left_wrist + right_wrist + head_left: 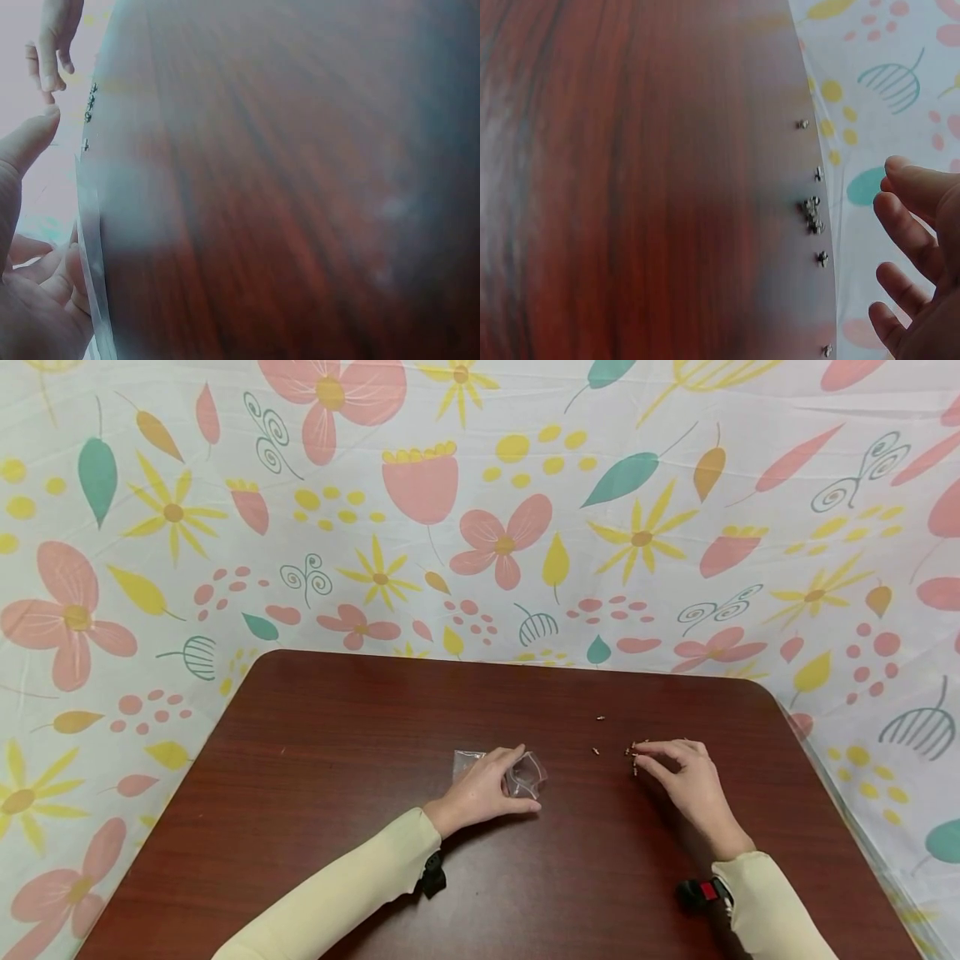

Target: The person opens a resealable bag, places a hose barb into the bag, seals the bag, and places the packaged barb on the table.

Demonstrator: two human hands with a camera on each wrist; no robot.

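Note:
A clear plastic bag (527,775) lies under and beside my left hand (480,789), near the middle of the table. The left hand's bent fingers hold the bag, whose edge (96,277) shows in the left wrist view, and the thumb stands away from it. My right hand (692,781) hovers by a cluster of small metal pieces (811,215), too small to name. Its thumb and index finger point at them with a small gap between the tips. No piece is visible in that gap.
Loose metal pieces lie nearby, one farther back (600,718) and one left of the cluster (596,751). The dark wooden table (360,718) has rounded back corners. Behind it hangs a flower-patterned cloth (427,560).

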